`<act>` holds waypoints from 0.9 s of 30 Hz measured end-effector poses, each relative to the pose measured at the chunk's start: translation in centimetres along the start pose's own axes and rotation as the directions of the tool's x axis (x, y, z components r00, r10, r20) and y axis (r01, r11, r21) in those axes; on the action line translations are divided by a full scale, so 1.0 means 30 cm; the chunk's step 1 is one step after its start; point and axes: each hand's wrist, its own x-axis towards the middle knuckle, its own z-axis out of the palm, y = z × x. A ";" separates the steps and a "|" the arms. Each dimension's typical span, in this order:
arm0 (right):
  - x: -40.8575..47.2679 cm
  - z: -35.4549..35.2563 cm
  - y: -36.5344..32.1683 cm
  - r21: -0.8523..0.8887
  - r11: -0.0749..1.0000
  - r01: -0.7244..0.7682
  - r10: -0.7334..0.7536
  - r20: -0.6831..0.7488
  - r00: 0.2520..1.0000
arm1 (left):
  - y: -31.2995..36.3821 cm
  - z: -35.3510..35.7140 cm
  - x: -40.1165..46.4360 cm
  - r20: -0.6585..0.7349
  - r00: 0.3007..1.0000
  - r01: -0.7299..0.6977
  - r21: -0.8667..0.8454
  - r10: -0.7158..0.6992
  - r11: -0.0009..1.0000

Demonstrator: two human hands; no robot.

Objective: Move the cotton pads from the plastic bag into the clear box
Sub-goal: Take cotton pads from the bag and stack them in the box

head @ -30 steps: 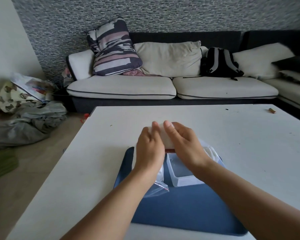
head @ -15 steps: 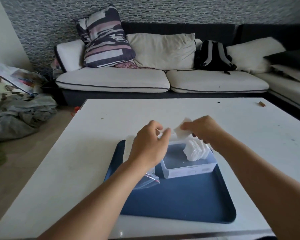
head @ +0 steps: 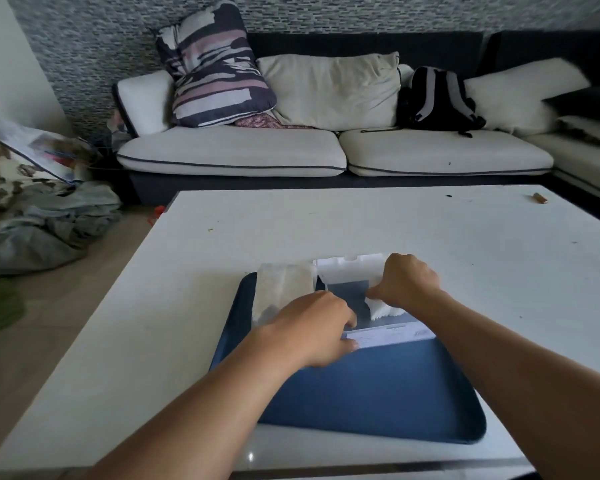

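**Both hands at the clear box on the blue tray**

Head view: a white table stands in front of a pale sofa. Near the table's near edge lies a blue tray. At the far end of the tray stands the clear box, and just to its left lies the plastic bag, with white cotton pads showing through it.

The left hand is curled at the box's near-left corner, its fingers on the near wall; whether it truly grips the wall I cannot tell. The right hand reaches into the right side of the box with fingers bent, holding a bunch of cotton pads that stand inside the box against its right side.

On the sofa lean a striped pillow and a black backpack. On the floor to the left lies a heap of grey cloth. A small brown object lies at the table's far right.
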 end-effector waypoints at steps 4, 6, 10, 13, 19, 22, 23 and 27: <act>0.003 0.034 0.011 -0.072 0.997 0.011 -0.017 -0.081 0.997 | -0.004 0.012 0.005 0.044 0.999 0.010 0.025 -0.011 1.000; 0.003 0.027 0.008 -0.059 0.998 0.004 -0.007 -0.059 0.998 | -0.002 0.014 0.007 0.042 0.999 0.002 0.021 -0.003 1.000; -0.016 -0.074 -0.022 0.097 0.994 0.044 -0.034 -0.104 0.994 | -0.002 0.015 0.007 0.061 0.998 0.027 -0.007 -0.027 1.000; -0.035 -0.111 -0.066 0.371 0.922 0.112 -0.134 0.033 0.990 | -0.010 0.011 0.006 0.067 0.997 0.043 -0.035 -0.040 0.998; -0.056 -0.017 -0.015 0.189 0.979 0.083 -0.156 0.419 0.895 | 0.003 -0.010 -0.015 0.103 0.994 0.031 -0.049 -0.026 0.998; -0.045 -0.030 -0.005 0.245 0.957 0.153 -0.237 0.363 0.901 | -0.028 -0.044 -0.040 -0.041 0.999 -0.023 -0.144 0.017 0.989; -0.050 -0.048 -0.014 0.262 0.946 0.190 -0.273 0.330 0.904 | -0.053 -0.063 -0.057 -0.117 0.993 -0.006 -0.133 -0.009 0.991; -0.137 -0.132 -0.087 0.502 0.801 0.327 -0.428 0.097 0.899 | -0.172 -0.108 -0.157 -0.091 0.930 0.363 0.090 -0.355 0.927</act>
